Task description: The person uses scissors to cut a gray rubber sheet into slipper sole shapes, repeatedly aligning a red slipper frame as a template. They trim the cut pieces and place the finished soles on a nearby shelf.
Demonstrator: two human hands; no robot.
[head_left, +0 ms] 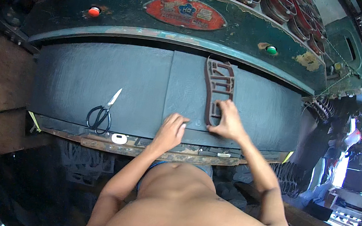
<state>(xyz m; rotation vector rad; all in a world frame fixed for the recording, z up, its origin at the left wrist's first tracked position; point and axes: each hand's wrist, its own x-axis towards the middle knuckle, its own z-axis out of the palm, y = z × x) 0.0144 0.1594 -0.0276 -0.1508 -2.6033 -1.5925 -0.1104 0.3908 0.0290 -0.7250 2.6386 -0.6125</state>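
Note:
A long sole-shaped cutting die (211,87), a brown metal band with inner crossbars, rests on a smaller grey sheet (186,80). My right hand (231,121) is closed around the die's near end, thumb on the near side and fingers reaching over its right edge. To the left of that end, my left hand (171,131) lies on the sheet near its front edge, fingers stretched forward. Nothing shows in it. Beneath the smaller sheet spreads a wide grey sheet (79,66). Scissors (106,109) with black handles lie on it to the left, blades pointing away.
A green machine beam (127,5) spans the far side, with a red button (94,11) and a green button (271,50). Several cutting dies (278,5) stand above it. A small white oval device (119,138) sits on the worn front ledge (151,153).

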